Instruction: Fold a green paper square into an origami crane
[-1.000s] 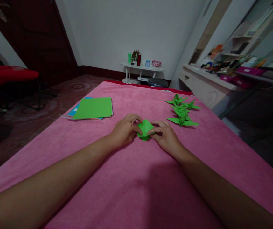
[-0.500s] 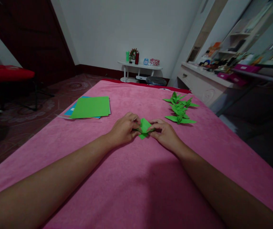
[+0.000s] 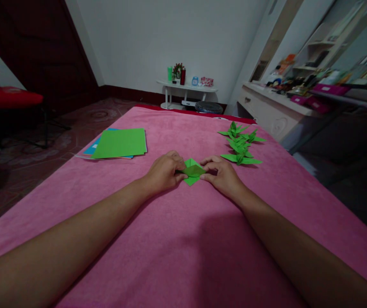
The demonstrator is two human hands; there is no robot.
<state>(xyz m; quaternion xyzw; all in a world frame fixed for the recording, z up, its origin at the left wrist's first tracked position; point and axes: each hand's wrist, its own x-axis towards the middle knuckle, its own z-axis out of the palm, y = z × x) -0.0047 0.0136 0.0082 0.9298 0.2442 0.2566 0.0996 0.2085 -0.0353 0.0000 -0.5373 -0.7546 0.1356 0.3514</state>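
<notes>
A small piece of folded green paper [image 3: 193,171], roughly diamond-shaped with a raised upper flap, lies on the pink cloth [image 3: 170,239] between both hands. My left hand [image 3: 166,171] pinches its left corner, thumb in front and fingers behind. At the opposite corner, my right hand [image 3: 220,173] has its thumb and bent fingers closed on the edge. Several folded green paper cranes [image 3: 240,147] sit in a cluster beyond my right hand. To the far left rests a stack of square paper [image 3: 119,143], green on top, with blue and orange edges showing beneath.
Beyond the cloth's far edge stands a low white table [image 3: 186,87] with a green cup, a plant and a red bottle. A white dresser [image 3: 273,107] crowded with small items is at the right. A red-covered seat [image 3: 8,100] stands at the left.
The green paper's flap has spread wider and flatter between my fingers. My right hand's fingers have shifted slightly outward along the right corner. The whole view has tilted a little.
</notes>
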